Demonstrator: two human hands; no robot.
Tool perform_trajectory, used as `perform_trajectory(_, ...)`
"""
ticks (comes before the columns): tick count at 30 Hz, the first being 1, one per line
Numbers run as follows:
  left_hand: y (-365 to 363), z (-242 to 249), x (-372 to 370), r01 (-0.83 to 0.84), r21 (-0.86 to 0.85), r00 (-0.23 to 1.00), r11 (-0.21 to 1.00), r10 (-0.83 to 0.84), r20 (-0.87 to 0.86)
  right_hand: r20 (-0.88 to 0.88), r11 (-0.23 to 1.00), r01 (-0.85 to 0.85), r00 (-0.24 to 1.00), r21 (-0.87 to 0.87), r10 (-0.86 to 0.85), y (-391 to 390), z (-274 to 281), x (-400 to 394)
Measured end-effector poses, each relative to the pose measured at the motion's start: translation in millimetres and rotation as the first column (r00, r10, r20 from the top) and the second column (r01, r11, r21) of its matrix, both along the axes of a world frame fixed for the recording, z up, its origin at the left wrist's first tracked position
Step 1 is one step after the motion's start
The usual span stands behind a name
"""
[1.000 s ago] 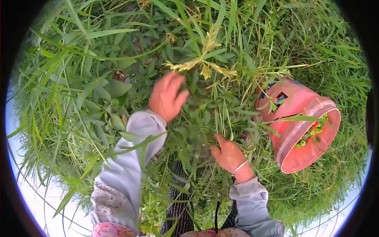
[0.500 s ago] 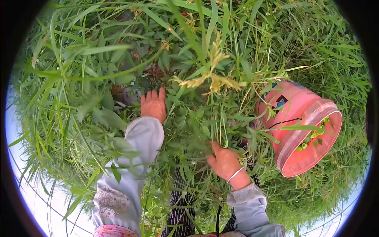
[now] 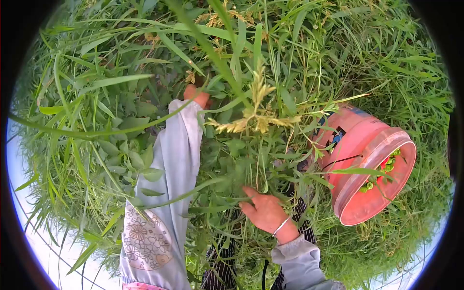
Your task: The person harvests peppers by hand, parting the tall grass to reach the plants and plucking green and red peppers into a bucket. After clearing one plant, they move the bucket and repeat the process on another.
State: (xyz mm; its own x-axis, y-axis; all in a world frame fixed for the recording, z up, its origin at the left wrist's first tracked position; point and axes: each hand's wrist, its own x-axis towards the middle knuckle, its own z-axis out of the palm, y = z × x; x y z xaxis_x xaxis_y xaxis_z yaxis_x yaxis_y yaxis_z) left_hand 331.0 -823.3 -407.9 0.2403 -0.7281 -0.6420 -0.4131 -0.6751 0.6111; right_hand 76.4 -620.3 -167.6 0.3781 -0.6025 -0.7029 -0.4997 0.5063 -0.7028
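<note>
My left hand reaches far forward into the leafy plants, and foliage covers its fingers. A pale sleeve with a flower print runs back from it. Lower and to the right, my right hand, with a silver bangle at the wrist, is among green stems. Its thumb and forefinger are apart, and I see nothing between them; the other fingers are partly hidden. A pink bucket lies tilted on the right, its mouth toward me. Green and red peppers show inside it.
Tall grass blades and a yellowish seed head hang close to the camera, across the middle of the view. Dense weeds surround both arms. Dark striped trousers show below, between the sleeves.
My left hand has moved forward and its fingers have gone under the leaves. The right hand has shifted slightly left and down in view. More red shows in the bucket.
</note>
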Motion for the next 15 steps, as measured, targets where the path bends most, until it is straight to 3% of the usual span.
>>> perform_trajectory(1,-3.9,35.7,-28.0,-0.266,0.047,0.958,0.963,0.27,-0.098,0.004,1.0,-0.002,1.0,0.019,0.002,-1.3,0.0,-0.7)
perform_trajectory(5,-14.1,33.1,-27.5,-0.391,-0.263,0.92,0.882,0.371,-0.126,0.023,0.997,-0.014,1.0,0.081,0.012,-11.8,8.7,-3.1)
perform_trajectory(7,-15.1,41.8,-33.6,-0.481,-0.333,0.843,0.811,0.324,-0.429,0.031,0.994,-0.01,0.999,0.109,0.007,-16.3,11.7,-2.5)
perform_trajectory(9,-19.8,56.7,-42.0,-0.523,-0.324,0.809,0.788,0.339,-0.479,0.039,0.989,0.001,0.999,0.15,-0.007,-18.4,14.1,-2.5)
perform_trajectory(11,-26.4,69.1,-47.3,-0.513,-0.269,0.85,0.815,0.44,-0.289,0.054,0.988,0.004,0.998,0.153,-0.013,-17.9,13.9,-2.5)
perform_trajectory(14,-32.3,108.7,-60.4,-0.309,-0.479,0.95,0.822,0.291,-0.114,0.068,0.991,0.024,0.997,0.135,-0.034,-18.9,15.1,-2.1)
perform_trajectory(15,-36.3,106.0,-55.8,0.05,-0.46,0.864,0.887,0.192,0.465,0.071,0.991,0.033,0.997,0.128,-0.042,-19.1,15.8,-2.3)
